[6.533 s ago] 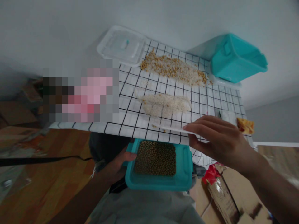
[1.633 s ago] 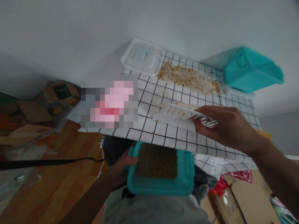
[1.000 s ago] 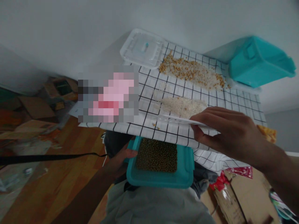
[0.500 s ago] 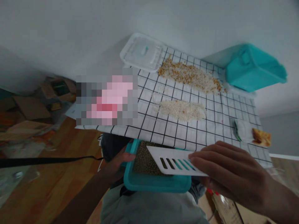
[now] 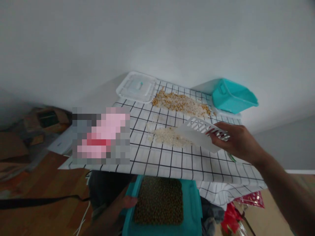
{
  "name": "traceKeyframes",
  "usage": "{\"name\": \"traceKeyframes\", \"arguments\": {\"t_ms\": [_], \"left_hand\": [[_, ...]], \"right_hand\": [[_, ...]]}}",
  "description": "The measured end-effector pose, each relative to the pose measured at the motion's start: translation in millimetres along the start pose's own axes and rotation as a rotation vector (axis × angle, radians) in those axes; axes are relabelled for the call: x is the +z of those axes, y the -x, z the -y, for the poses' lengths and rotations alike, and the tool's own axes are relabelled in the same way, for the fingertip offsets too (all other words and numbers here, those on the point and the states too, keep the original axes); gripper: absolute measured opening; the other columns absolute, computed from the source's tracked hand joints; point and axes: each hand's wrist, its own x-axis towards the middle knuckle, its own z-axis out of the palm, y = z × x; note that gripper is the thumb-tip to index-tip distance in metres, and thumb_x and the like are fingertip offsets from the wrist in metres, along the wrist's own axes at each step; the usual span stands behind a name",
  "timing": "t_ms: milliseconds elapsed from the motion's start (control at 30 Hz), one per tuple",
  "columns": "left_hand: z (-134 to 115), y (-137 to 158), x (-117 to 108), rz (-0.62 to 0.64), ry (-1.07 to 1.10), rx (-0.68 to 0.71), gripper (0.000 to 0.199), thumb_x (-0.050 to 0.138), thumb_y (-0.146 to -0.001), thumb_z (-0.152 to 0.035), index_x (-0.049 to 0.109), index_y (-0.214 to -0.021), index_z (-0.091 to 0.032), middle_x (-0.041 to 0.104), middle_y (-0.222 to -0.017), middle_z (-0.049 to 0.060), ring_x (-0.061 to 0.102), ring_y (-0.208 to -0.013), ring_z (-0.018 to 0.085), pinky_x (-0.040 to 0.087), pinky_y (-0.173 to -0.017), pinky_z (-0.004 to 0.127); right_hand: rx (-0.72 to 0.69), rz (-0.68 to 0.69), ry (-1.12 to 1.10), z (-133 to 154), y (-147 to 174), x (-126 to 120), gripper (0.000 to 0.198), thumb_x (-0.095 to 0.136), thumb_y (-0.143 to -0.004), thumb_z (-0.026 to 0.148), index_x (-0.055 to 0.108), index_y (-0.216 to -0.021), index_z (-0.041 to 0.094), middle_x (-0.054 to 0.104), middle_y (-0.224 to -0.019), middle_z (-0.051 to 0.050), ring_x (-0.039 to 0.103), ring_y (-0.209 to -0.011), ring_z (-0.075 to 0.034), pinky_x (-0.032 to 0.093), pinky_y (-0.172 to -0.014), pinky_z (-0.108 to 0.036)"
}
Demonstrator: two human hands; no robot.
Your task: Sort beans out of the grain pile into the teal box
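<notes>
"What do we have in our right hand (image 5: 236, 137)?"

"The white scraper (image 5: 200, 140). Our fingers are closed around its slotted end, and its plain blade slants toward the right end of the pale grains (image 5: 167, 136). Whether it touches them, we can't tell."

"And our left hand (image 5: 114, 211)?"

"It has hold of the box (image 5: 191, 209), thumb over the left edge. The other fingers are hidden, so we can't tell how far they curl."

"Where does the box sit?"

"Just below the near edge of the counter (image 5: 142, 160), in front of us. We see small dark beans (image 5: 159, 201) inside it; its bottom edge runs out of our view."

"What else lies around?"

"The pale grains spread over the checked cloth (image 5: 194, 168). Behind them we have a longer pile (image 5: 177, 103), yellow beans mixed with grains. The clear lid (image 5: 136, 87) lies just left of that pile, by the wall (image 5: 172, 39), and the teal bin (image 5: 232, 98) stands to the right of it."
</notes>
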Motion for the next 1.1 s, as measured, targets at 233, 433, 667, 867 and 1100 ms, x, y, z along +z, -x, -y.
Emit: {"name": "traceKeyframes", "arguments": {"t_ms": [233,433,667,867,1100], "left_hand": [[2,2,9,-0.018,0.001,-0.041,0.069,0.069,-0.078,-0.024,0.047,-0.144,-0.031,0.076,-0.113,0.011,0.07,-0.105,0.036,0.055,-0.09,0.053],[-2,0,12,-0.01,-0.023,-0.078,0.062,0.067,-0.079,-0.024,0.054,-0.139,-0.028,0.078,-0.106,0.012,0.073,-0.096,0.035,0.057,-0.086,0.051],[-2,-2,19,-0.009,-0.027,-0.076,0.058,0.068,-0.077,-0.023,0.058,-0.134,-0.026,0.078,-0.108,0.011,0.072,-0.1,0.033,0.057,-0.086,0.046],[-3,-2,22,-0.006,-0.061,-0.067,0.053,0.067,-0.078,-0.024,0.06,-0.13,-0.023,0.079,-0.101,0.012,0.074,-0.091,0.033,0.06,-0.077,0.044],[1,-8,18,0.028,-0.045,-0.035,0.052,0.066,-0.078,-0.024,0.06,-0.129,-0.024,0.079,-0.1,0.009,0.075,-0.089,0.03,0.059,-0.078,0.039]], "right_hand": [[-0.077,0.02,-0.049,0,-9,6,0.006,0.061,-0.083,0.027,0.063,-0.083,0.021,0.061,-0.063,0.005,0.054,-0.05,-0.008,0.041,-0.049,-0.02],[-0.088,0.023,-0.098,0,-4,6,0.009,0.061,-0.082,0.026,0.067,-0.089,0.023,0.067,-0.067,0.005,0.059,-0.051,-0.009,0.045,-0.051,-0.021],[-0.135,0.041,-0.086,8,13,5,0.007,0.063,-0.082,0.026,0.066,-0.088,0.025,0.068,-0.07,0.004,0.062,-0.056,-0.011,0.047,-0.055,-0.023],[-0.195,0.013,-0.048,17,23,6,0.009,0.062,-0.084,0.026,0.064,-0.093,0.026,0.069,-0.076,0.002,0.064,-0.062,-0.013,0.048,-0.059,-0.026],[-0.264,0.077,-0.151,34,32,6,0.011,0.06,-0.086,0.02,0.062,-0.097,0.023,0.066,-0.077,-0.001,0.062,-0.069,-0.014,0.046,-0.061,-0.027]]}}
